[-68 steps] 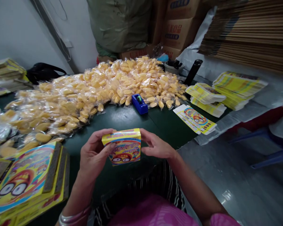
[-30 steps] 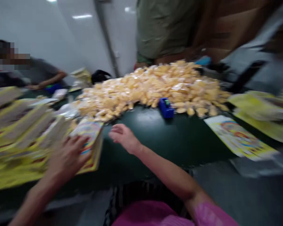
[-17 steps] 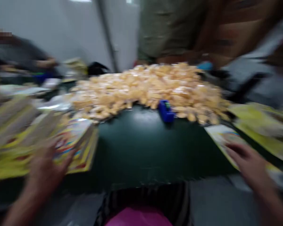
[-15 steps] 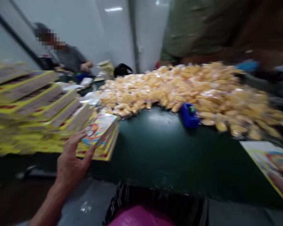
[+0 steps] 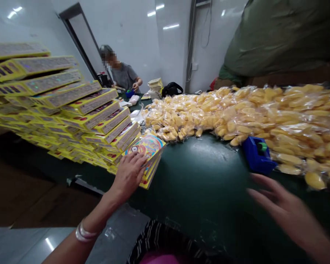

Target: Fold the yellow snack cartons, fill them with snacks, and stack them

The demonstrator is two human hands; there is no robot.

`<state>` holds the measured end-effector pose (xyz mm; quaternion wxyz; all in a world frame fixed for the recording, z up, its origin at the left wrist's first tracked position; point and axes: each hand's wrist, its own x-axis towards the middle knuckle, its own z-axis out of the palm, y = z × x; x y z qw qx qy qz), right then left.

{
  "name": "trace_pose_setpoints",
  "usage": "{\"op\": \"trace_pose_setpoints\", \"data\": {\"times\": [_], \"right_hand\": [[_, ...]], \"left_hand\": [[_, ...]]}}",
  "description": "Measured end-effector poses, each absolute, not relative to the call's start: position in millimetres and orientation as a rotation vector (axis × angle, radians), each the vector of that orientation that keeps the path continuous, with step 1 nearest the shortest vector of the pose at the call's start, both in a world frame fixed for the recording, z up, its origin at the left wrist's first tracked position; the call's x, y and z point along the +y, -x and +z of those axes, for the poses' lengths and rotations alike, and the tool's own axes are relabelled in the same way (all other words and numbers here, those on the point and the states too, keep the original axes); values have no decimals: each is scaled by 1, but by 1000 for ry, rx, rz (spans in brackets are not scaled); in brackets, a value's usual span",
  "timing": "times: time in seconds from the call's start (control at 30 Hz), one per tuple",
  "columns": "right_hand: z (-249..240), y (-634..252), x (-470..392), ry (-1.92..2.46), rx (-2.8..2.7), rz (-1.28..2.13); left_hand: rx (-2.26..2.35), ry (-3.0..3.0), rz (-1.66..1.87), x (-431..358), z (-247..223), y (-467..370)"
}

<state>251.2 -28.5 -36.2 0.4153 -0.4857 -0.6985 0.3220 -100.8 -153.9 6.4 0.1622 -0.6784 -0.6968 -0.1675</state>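
— Yellow box (image 5: 145, 146): location relative to left hand (image 5: 129, 172)?
— Lay topmost on a short stack at near end of stepped rows of stacked boxes (image 5: 71, 110), on green table (image 5: 198, 176). Covered at near edge by fingertips (image 5: 139, 158), flat and spread; pressed down, not pinched.
— Right hand (image 5: 284, 212)?
— Hovered open above table, fingers spread, blurred, nothing held. Positioned just below blue tape dispenser (image 5: 257, 156), well apart from box. Bordered behind by heap of bagged yellow pieces (image 5: 236, 113).
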Motion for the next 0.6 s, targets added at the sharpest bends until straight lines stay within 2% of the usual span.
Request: {"op": "trace_pose_setpoints", "data": {"times": [0.13,0.2,0.37,0.6], "right_hand": [[-21,-152,2,1022,-1787,1416],[-13,-92,16,987,-1744,1610],[4,-1,48,842,-1940,1565],[28,44,63,617,-2293,1678]], "left_hand": [[-1766,2119,-684,-168,0,98],[-1710,2141,-754,-173,0,98],[-1721,2082,-903,-179,-7,96],[-1844,1790,-946,-188,-26,86]]}}
